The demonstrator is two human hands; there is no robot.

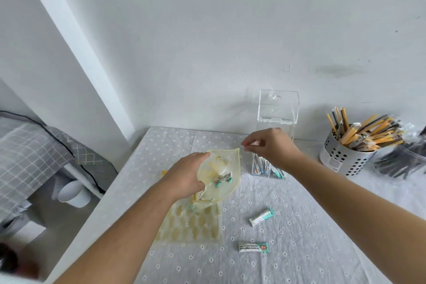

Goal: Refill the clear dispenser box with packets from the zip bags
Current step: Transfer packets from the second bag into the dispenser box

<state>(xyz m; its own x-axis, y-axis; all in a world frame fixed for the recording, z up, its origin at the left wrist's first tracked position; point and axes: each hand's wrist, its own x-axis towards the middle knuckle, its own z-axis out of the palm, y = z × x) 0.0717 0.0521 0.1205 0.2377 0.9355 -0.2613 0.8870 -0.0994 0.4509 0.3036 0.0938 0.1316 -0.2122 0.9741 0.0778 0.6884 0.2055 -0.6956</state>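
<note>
Head view: your left hand grips the zip bag at its mouth and your right hand pinches its far corner, beside the open clear dispenser box on the counter; packets sit in both.

Right hand hides dispenser box middle; packet print unreadable

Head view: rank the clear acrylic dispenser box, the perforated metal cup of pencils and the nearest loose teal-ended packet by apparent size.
1. Clear acrylic dispenser box
2. Perforated metal cup
3. Teal-ended packet, smallest despite being nearest.
</note>
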